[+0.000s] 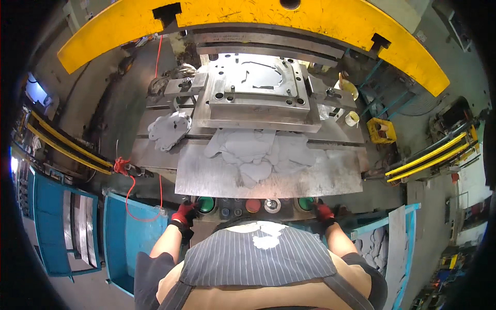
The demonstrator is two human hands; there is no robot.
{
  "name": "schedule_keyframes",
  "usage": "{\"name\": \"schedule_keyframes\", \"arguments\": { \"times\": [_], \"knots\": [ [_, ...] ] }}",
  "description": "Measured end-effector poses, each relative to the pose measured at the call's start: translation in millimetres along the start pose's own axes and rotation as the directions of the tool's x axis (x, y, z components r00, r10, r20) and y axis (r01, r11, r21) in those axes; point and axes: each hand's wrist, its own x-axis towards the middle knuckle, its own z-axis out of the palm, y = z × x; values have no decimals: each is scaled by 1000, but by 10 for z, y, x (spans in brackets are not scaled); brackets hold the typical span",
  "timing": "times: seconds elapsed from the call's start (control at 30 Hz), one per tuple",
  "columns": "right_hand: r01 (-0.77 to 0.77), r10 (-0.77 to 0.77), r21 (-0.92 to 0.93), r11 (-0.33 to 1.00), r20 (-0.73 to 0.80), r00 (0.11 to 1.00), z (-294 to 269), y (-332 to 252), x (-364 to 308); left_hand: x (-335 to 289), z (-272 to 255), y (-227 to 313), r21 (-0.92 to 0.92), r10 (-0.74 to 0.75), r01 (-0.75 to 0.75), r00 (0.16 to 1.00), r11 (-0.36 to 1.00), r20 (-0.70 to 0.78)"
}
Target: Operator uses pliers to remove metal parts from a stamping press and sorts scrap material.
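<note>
My left hand (184, 213), in a red and black glove, is at the left end of a control panel, beside a round green button (206, 204). At the other end my right hand (324, 212), gloved alike, is next to a second green button (306, 203). Whether either hand presses its button I cannot tell; the fingers are small and partly hidden. Between them on the panel are a red button (252, 205) and a metal-ringed knob (272, 205). Beyond the panel, several flat grey cut pieces (253, 151) lie overlapping on a metal plate (330, 178).
A steel die block (263, 108) stands behind the plate under a yellow press beam (258, 13). Stacked grey pieces (169, 130) sit left of it. An air gun (126, 167) with red hose hangs at left. Blue bins (121, 232) flank me; a yellow basket (381, 130) is right.
</note>
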Motion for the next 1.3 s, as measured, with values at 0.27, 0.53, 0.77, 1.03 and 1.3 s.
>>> {"name": "schedule_keyframes", "arguments": {
  "times": [0.27, 0.53, 0.77, 1.03, 1.3],
  "knots": [
    [170, -167, -336, 926, 37, 985, 111, 544, 378, 109, 326, 386, 529, 49, -46, 999, 847, 9],
    [-31, 30, -17, 999, -55, 998, 137, 359, 356, 10, 357, 509, 660, -101, 126, 992, 741, -76],
    [-19, 8, -122, 992, -84, 996, 168, 588, 436, 5, 249, 478, 195, -33, 24, 999, 980, 43],
    [-6, 22, 83, 997, -197, 980, 8, 662, 317, -433, 622, 593, -237, 99, -143, 977, 961, -187],
    [267, -421, -542, 797, -181, 889, 265, -1026, -81, -1092, -447, -413, -710, 269, -415, 910, 569, -316]
  ]
}}
